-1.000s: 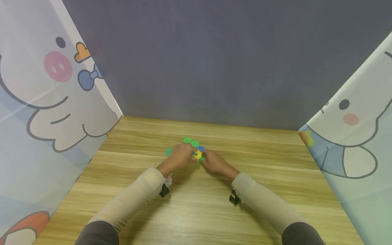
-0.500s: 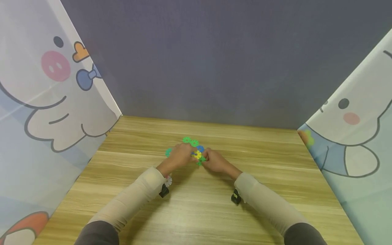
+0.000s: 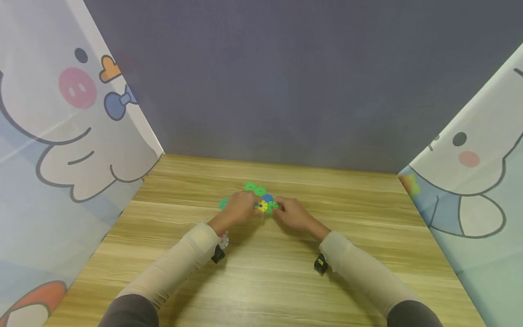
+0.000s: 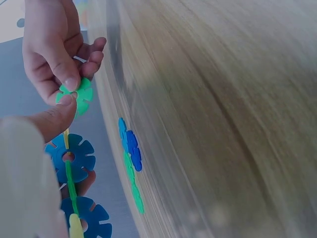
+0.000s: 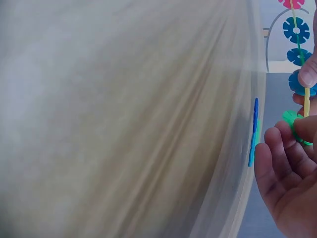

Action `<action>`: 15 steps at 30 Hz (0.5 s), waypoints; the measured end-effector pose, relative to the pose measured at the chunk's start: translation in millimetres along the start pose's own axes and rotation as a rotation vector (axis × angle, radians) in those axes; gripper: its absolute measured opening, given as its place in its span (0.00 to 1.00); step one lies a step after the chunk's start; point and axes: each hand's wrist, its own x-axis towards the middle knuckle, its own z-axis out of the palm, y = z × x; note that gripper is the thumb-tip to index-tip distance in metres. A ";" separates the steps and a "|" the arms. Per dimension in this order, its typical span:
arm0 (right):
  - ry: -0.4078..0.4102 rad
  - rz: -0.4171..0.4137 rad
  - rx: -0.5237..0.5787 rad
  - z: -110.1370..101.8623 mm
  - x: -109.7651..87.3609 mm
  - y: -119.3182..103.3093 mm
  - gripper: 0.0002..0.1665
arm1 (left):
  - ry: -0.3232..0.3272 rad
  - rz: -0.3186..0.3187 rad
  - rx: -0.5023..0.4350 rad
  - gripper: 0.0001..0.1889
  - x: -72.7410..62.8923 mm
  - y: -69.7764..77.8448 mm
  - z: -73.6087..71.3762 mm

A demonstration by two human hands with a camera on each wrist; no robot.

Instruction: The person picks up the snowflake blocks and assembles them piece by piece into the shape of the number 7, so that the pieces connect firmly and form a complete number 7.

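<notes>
My left hand [image 3: 240, 206] grips a chain of slotted plastic snowflake discs; a yellow disc [image 3: 261, 206] shows at its fingertips. In the left wrist view, blue discs [image 4: 81, 156] alternate with an edge-on green disc [image 4: 70, 178] and a yellow one. My right hand [image 3: 294, 214] pinches a green snowflake disc [image 4: 84, 96] between thumb and fingers, right at the chain's yellow end. The left thumb [image 4: 58, 116] overlaps that green disc in the left wrist view. Higher along the chain, the right wrist view shows a pink disc [image 5: 292, 3]. My left palm is hidden.
Loose discs lie on the wooden table [image 3: 261, 281] just beyond my hands: two green discs [image 3: 250, 186] and a blue disc [image 3: 267, 198] among them. A pale disc [image 3: 224, 241] shows beside my left cuff. A grey panel [image 3: 261, 81] stands behind, with cartoon-printed panels [image 3: 77, 150] at the sides.
My right hand has shifted slightly right, and its green disc has come up and turned its face more to the head camera. My left hand has stayed almost still.
</notes>
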 end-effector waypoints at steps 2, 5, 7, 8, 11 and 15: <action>0.000 0.001 0.003 -1.1 -0.7 -0.8 0.09 | -0.002 0.002 -0.001 0.31 -0.8 -0.8 -0.7; 0.016 0.001 -0.002 -1.9 -0.9 -0.3 0.09 | -0.003 0.005 0.000 0.31 -1.4 -1.7 -1.1; 0.028 0.001 -0.007 -2.3 -1.3 0.2 0.08 | -0.004 0.003 -0.004 0.30 -1.4 -1.8 -1.1; 0.033 0.001 -0.012 -2.5 -1.4 0.4 0.08 | -0.006 0.001 -0.007 0.30 -1.3 -1.8 -0.9; 0.042 -0.009 -0.011 -2.9 -2.5 0.4 0.08 | -0.009 0.000 -0.011 0.30 -1.4 -1.7 -0.3; 0.046 -0.027 -0.002 -2.6 -3.9 0.4 0.08 | -0.006 0.006 -0.006 0.30 -1.1 -1.7 1.3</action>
